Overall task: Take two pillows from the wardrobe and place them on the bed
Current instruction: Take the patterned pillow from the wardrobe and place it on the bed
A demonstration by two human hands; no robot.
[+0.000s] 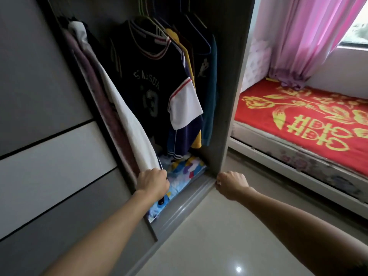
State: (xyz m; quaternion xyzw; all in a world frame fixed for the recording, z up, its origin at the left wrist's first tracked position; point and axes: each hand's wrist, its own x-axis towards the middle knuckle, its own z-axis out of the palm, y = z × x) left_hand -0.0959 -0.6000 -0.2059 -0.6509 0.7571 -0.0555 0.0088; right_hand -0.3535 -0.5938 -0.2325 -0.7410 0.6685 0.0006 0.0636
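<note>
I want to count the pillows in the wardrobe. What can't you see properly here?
Head view, the only one:
- Pillow: colourful fabric on the wardrobe floor; the hanging clothes and the left hand cover parts, so a count is impossible.
- Left hand's fingers: curled away from the camera; what they grip is unclear.
- Right hand: fisted by the wardrobe side panel; contact unclear.
- Bed: cut off by the right edge.
</note>
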